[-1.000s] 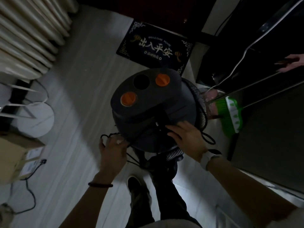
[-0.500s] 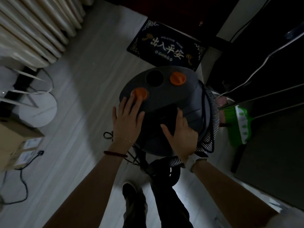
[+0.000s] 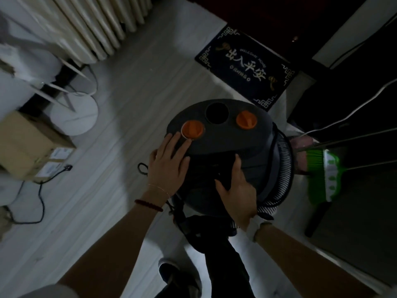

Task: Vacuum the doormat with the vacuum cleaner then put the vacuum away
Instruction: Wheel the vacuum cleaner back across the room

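A dark grey canister vacuum cleaner (image 3: 227, 138) stands on the pale floor right in front of me, with two orange knobs and a round hole on its top. Its striped hose (image 3: 283, 168) is coiled round its right side. My left hand (image 3: 168, 166) lies flat on the lid, fingertips touching the left orange knob (image 3: 192, 129). My right hand (image 3: 238, 190) rests on the dark handle area at the near side, fingers straight. The dark doormat (image 3: 247, 67) with gold lettering lies beyond the vacuum, before a dark door.
A green broom (image 3: 322, 175) leans against the dark cabinet on the right. A radiator (image 3: 96, 24) runs along the upper left. A white round stand base (image 3: 77, 117), a cardboard box (image 3: 23, 145) and a black cable (image 3: 40, 190) lie on the left floor. My shoe (image 3: 178, 278) is below.
My left hand came up from the cord at the vacuum's side onto the lid by the orange knob. My right hand stayed on the handle area. The view shifted so the vacuum sits further right.
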